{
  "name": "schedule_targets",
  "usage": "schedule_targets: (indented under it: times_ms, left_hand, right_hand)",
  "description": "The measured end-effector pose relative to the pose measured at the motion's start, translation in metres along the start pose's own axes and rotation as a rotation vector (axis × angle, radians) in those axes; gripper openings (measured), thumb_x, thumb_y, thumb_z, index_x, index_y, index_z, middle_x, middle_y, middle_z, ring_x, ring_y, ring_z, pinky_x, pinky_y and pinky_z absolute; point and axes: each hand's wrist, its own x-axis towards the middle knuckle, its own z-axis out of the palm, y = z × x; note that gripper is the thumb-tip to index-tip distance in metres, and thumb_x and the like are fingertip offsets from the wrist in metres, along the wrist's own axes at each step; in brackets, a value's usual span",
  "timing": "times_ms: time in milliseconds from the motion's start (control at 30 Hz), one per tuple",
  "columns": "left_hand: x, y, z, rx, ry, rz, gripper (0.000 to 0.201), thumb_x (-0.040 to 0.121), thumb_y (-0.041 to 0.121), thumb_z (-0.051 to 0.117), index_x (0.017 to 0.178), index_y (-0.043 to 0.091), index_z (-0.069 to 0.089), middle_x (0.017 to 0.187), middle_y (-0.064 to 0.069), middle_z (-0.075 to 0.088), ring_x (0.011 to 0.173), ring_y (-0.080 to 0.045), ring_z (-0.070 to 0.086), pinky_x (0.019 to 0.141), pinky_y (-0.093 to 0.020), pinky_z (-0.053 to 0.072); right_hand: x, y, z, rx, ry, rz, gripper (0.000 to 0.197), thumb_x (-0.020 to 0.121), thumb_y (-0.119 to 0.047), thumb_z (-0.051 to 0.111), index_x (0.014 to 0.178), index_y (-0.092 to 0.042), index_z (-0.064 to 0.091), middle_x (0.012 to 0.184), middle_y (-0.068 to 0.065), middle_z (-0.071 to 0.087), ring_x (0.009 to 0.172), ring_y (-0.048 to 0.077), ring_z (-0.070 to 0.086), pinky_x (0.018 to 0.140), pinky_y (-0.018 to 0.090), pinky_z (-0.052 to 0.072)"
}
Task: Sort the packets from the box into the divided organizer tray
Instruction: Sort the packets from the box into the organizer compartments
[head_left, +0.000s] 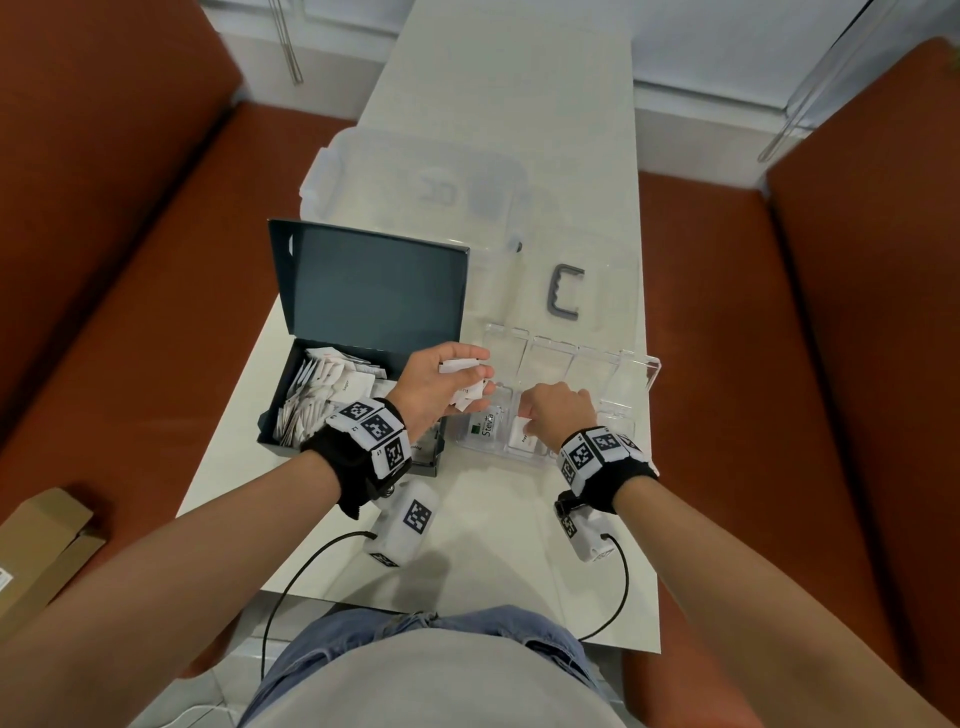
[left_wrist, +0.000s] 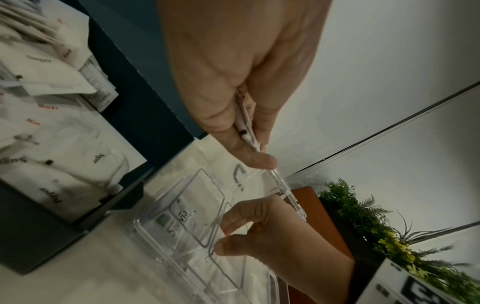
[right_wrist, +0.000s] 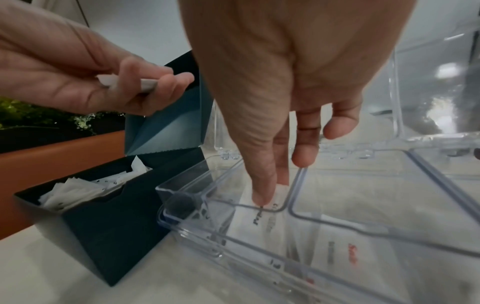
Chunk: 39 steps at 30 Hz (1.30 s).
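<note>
Currently mid-sort: the right hand (head_left: 558, 410) reaches down into the clear divided organizer tray (head_left: 644, 374), thumb and fingers pinching the upper edge of a white Pepper packet (right_wrist: 262, 216) that stands tilted in a near-row compartment. The placing step looks almost done; the packet is inside the walls but not lying flat.

The left hand (head_left: 441, 387) hovers between the dark box (head_left: 363, 291) and the tray, fingers curled round a small fan of white packets (head_left: 462, 365) kept as a reserve. In the left wrist view these are seen edge-on, clamped between thumb and fingers.

The Pepper packet's long axis runs roughly from the near wall up toward the fingers, top edge leaning away from the person. A Stevia packet (head_left: 485, 428) lies flat in the compartment just to the left, print reading along its long side, which runs front to back. In the right wrist view a red-lettered packet (right_wrist: 345, 253) sits in a near compartment; which one I cannot tell through the clear walls.

The box, lid up, is full of loose sugar, salt and pepper packets (head_left: 322, 389), so much of the job remains.

Judgement, next move: let the Pepper packet go so it drops flat, then take one from the left hand's fan, read the label, and choose its compartment. The far-row compartments look unused.
</note>
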Motion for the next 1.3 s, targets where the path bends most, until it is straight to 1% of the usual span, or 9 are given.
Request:
schedule_targets:
  times_ms: [200,433,567,700,800,900,967,1100,1300]
  left_hand:
    - [0.0,0.0,0.0,0.003,0.002,-0.013,0.023,0.091,0.0,0.062,0.113,0.004,0.064,0.106,-0.018,0.066,0.086,-0.024,0.068,0.065,-0.029,0.06]
    - [0.001,-0.001,0.0,0.002,0.011,-0.014,0.023,0.091,0.0,0.061,0.114,0.003,0.063,0.105,-0.018,0.066,0.084,-0.023,0.068,0.067,-0.031,0.061]
    - [0.002,-0.001,-0.001,-0.011,-0.006,-0.042,0.024,0.095,-0.003,0.053,0.117,0.002,0.062,0.104,-0.018,0.065,0.082,-0.022,0.068,0.068,-0.032,0.061]
    - [0.002,0.002,-0.001,-0.063,-0.058,-0.111,0.042,0.091,-0.014,0.033,0.118,0.002,0.061,0.109,-0.018,0.065,0.087,-0.024,0.068,0.071,-0.033,0.061]
    - [0.001,0.002,0.0,-0.059,-0.094,-0.122,0.049,0.087,-0.018,0.031,0.119,0.004,0.061,0.112,-0.017,0.065,0.091,-0.024,0.069,0.076,-0.034,0.06]
    - [0.001,0.001,0.005,-0.018,-0.118,-0.097,0.045,0.09,-0.017,0.038,0.121,0.007,0.06,0.116,-0.016,0.062,0.098,-0.026,0.066,0.079,-0.034,0.06]
    - [0.0,0.001,0.009,-0.009,-0.13,-0.065,0.041,0.091,-0.016,0.046,0.122,0.007,0.06,0.118,-0.016,0.058,0.097,-0.027,0.065,0.076,-0.031,0.06]
    - [-0.001,0.002,0.013,0.003,-0.128,-0.011,0.041,0.085,-0.015,0.059,0.12,0.006,0.06,0.122,-0.017,0.057,0.094,-0.026,0.066,0.077,-0.031,0.06]
    - [0.0,0.003,0.01,-0.027,-0.098,0.014,0.032,0.085,-0.009,0.064,0.114,0.004,0.063,0.113,-0.018,0.062,0.084,-0.022,0.068,0.064,-0.023,0.058]
  right_hand:
    - [0.001,-0.002,0.004,-0.132,0.011,-0.035,0.034,0.09,-0.028,0.064,0.123,-0.028,0.058,0.113,-0.001,0.066,0.112,0.021,0.057,0.095,0.039,0.031]
    - [-0.001,-0.007,0.006,-0.266,0.05,-0.034,0.03,0.088,-0.035,0.063,0.117,-0.027,0.061,0.106,-0.002,0.067,0.108,0.022,0.057,0.095,0.041,0.031]
    - [-0.003,-0.006,0.001,-0.223,0.054,-0.043,0.03,0.089,-0.036,0.061,0.118,-0.025,0.061,0.107,-0.001,0.067,0.107,0.022,0.058,0.094,0.04,0.03]
    - [-0.01,0.0,-0.021,-0.054,0.168,-0.037,0.027,0.093,-0.031,0.052,0.117,-0.027,0.064,0.105,-0.004,0.069,0.102,0.02,0.061,0.091,0.037,0.032]
    - [-0.021,0.002,-0.044,0.255,0.243,-0.047,0.025,0.093,-0.031,0.052,0.11,-0.025,0.069,0.101,-0.003,0.071,0.099,0.022,0.061,0.092,0.037,0.042]
    - [-0.031,-0.001,-0.061,0.595,0.295,-0.07,0.022,0.091,-0.03,0.06,0.106,-0.019,0.072,0.094,0.002,0.072,0.088,0.017,0.063,0.086,0.029,0.048]
    - [-0.035,-0.005,-0.065,0.648,0.283,-0.087,0.021,0.089,-0.03,0.064,0.104,-0.018,0.073,0.087,0.0,0.069,0.08,0.009,0.059,0.075,0.018,0.041]
    - [-0.037,-0.006,-0.064,0.703,0.224,-0.078,0.019,0.082,-0.025,0.073,0.098,-0.016,0.071,0.075,-0.002,0.066,0.069,0.005,0.056,0.059,0.009,0.036]
    - [-0.036,0.001,-0.065,0.947,0.23,-0.034,0.009,0.08,-0.018,0.076,0.081,-0.017,0.068,0.069,-0.005,0.066,0.06,0.004,0.058,0.06,0.009,0.041]
